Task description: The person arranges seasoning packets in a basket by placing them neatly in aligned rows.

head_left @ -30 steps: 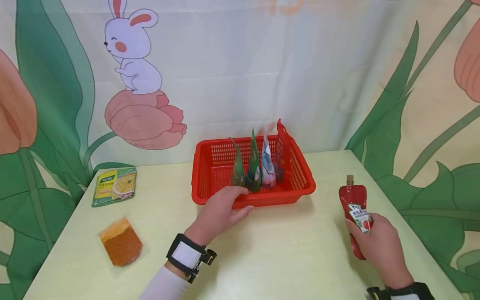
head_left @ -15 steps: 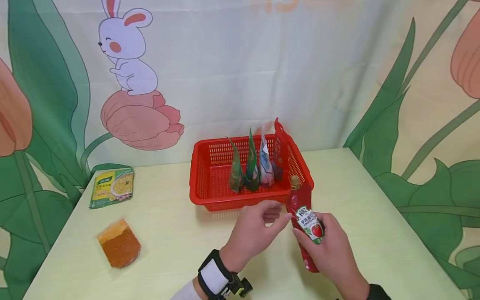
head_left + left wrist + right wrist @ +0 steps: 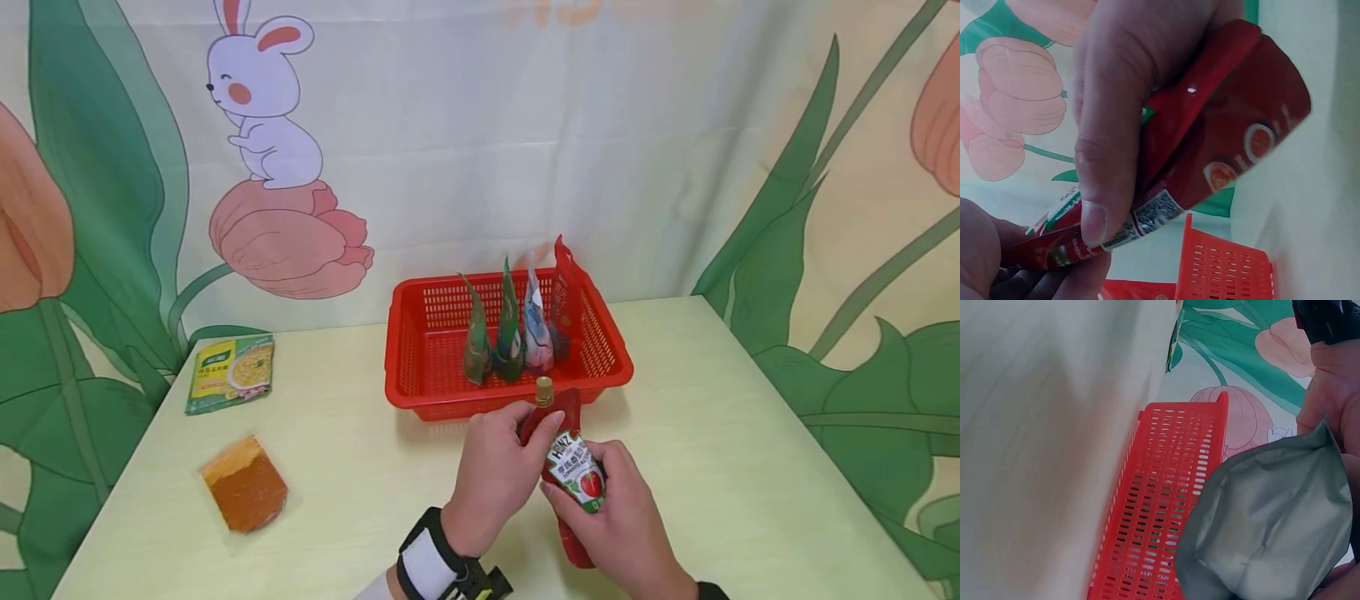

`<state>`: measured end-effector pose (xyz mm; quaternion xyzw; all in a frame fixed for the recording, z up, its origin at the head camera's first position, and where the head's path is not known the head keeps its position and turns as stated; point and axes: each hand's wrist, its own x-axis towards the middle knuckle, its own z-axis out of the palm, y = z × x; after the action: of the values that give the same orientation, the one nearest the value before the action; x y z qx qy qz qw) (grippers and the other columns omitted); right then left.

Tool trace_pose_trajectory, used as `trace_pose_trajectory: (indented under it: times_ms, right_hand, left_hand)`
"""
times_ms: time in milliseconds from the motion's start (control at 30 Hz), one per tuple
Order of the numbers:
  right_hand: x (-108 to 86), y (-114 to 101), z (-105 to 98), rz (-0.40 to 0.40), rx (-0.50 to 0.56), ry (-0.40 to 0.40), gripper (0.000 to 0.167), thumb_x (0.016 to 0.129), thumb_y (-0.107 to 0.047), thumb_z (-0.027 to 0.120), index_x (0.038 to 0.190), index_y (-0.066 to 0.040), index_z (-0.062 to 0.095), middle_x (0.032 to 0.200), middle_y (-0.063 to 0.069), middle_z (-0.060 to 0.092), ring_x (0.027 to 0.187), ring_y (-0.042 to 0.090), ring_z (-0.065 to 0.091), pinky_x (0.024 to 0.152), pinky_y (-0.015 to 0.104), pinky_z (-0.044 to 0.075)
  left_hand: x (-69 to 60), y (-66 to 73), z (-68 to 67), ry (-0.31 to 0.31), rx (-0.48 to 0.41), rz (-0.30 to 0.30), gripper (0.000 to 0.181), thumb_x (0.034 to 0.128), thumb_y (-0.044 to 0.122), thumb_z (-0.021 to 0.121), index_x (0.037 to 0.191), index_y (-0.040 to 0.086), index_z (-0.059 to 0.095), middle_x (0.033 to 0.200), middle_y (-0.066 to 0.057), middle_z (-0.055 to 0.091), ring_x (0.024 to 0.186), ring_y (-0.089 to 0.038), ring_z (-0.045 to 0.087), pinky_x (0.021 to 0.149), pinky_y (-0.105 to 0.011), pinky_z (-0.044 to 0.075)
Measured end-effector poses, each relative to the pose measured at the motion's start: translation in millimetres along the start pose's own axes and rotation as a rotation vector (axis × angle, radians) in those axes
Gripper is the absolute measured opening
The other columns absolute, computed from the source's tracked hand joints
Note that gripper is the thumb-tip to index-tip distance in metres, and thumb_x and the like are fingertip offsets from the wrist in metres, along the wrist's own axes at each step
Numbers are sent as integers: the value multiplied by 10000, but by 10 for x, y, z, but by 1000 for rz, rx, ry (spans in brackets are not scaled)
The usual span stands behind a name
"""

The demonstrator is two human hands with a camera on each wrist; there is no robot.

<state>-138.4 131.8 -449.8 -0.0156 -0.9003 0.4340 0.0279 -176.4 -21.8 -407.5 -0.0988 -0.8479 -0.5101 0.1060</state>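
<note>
A red Heinz ketchup pouch (image 3: 573, 471) with a gold cap is held tilted above the table, in front of the basket, by both hands. Near the capped end, the left hand (image 3: 491, 467) pinches it between thumb and fingers. The right hand (image 3: 626, 517) grips its lower right side, thumb across the front. Its red back (image 3: 1241, 119) with small food pictures shows in the left wrist view. In the right wrist view a grey, crinkled pouch surface (image 3: 1266, 512) hides much of the hands.
Behind the hands stands a red plastic basket (image 3: 435, 402) with several upright packets (image 3: 508, 342) toward its right side. At the left of the table (image 3: 337, 417) lie a yellow-green soup packet (image 3: 231, 373) and a clear packet of orange-brown contents (image 3: 247, 487). A printed curtain hangs behind.
The right hand has brought the ketchup pouch leftward from the table's right side. The left hand has left the basket's front edge, moved toward the pouch, and now grips its upper part.
</note>
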Motion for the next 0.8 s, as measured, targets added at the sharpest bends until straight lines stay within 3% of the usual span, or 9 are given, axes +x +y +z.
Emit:
trace_pose_trajectory:
  times_ms: [267,500,633,800]
  right_hand:
    - [10,-40,47,46,119,-31,724,776,-432,889,1311,-193,464,1225,-9,586,1106,180,593,855,306,605]
    - [100,-26,49,95,329,-155,757,745,-412,914,1310,-189,461,1225,35,618,1104,211,593,909,356,589]
    - [153,71,20,48,443,-296,658,803,-335,881,1333,-176,525,1232,62,655,1096,239,611,933,333,551]
    - [146,201,32,-67,522,-555,583,891,-249,810,1387,-91,546,1298,113,672,1147,262,643,965,301,552]
  left_hand:
    - [4,34,-86,-33,-12,57,209,964,258,725,1087,100,787,942,-31,801,748,-69,712,641,-201,575]
    - [-1,79,-259,-98,39,122,213,957,241,732,1133,136,793,1011,3,802,902,-101,746,804,-238,603]
    - [-3,115,-401,-178,23,155,172,947,244,744,1088,163,801,954,40,800,792,-67,697,720,-227,589]
    - [16,152,-573,-338,-51,139,107,939,255,757,1023,210,805,856,114,767,747,-64,661,668,-253,566]
